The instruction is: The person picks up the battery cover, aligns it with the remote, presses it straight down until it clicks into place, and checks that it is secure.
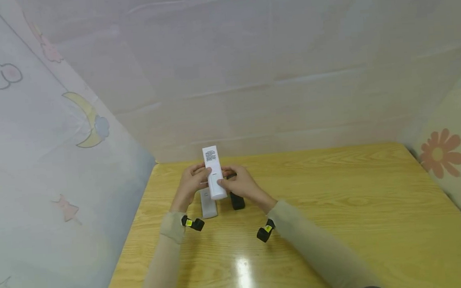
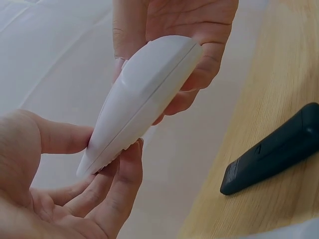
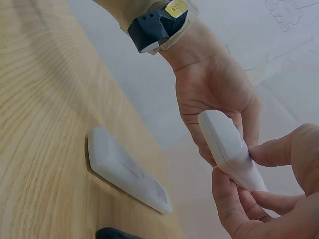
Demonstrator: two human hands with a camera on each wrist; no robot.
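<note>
A white remote control is held above the table between both hands, its back with a printed label and battery cover turned up in the head view. My left hand pinches it from the left, thumb on the back and fingers underneath. From the other side my right hand grips it, thumb near the battery cover's lower end. In the left wrist view the remote's edge faces the camera. Below lie a second, pale remote and a black remote, both partly covered by the held one and the hands in the head view.
The wooden table reaches far to the right of the hands. A pale fabric wall stands at its back edge, with printed side walls left and right. Black camera bands sit on both wrists.
</note>
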